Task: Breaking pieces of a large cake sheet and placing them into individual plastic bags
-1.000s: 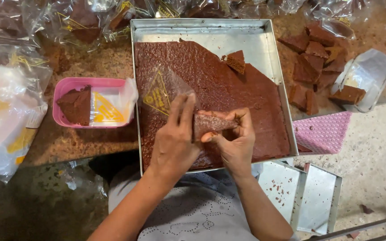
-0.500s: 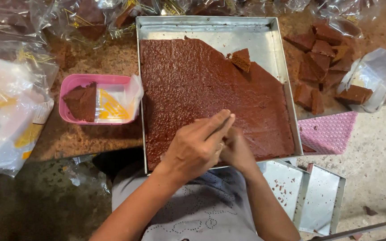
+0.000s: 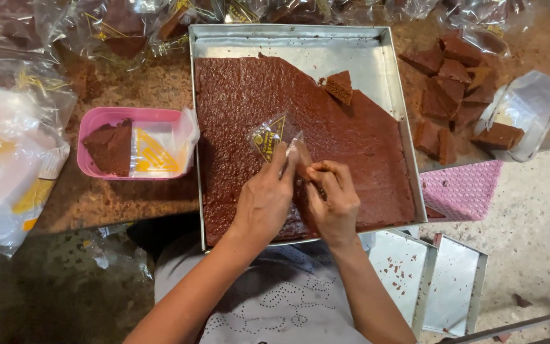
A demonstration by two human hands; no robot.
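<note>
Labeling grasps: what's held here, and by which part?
A small clear plastic bag with a brown piece going in: left hand pinches its lower edge, right hand fingers grip the piece.

Hands: two, a left hand [image 3: 263, 202] and a right hand [image 3: 333, 202].
Large metal baking tray [image 3: 377, 48]: one, carrying one brown cake slab [image 3: 256, 102] and one loose cut cake piece [image 3: 340, 86].
Small clear printed wrapper [image 3: 274, 136]: one, between the hands.
Pink plastic tray [image 3: 100, 120]: one, with one cake piece [image 3: 111, 146].
Pink perforated mat [image 3: 461, 190]: one.
Empty metal pans [image 3: 431, 280]: two, side by side.
Cut cake pieces in the heap [image 3: 450, 83]: roughly nine; overlap prevents an exact count.
</note>
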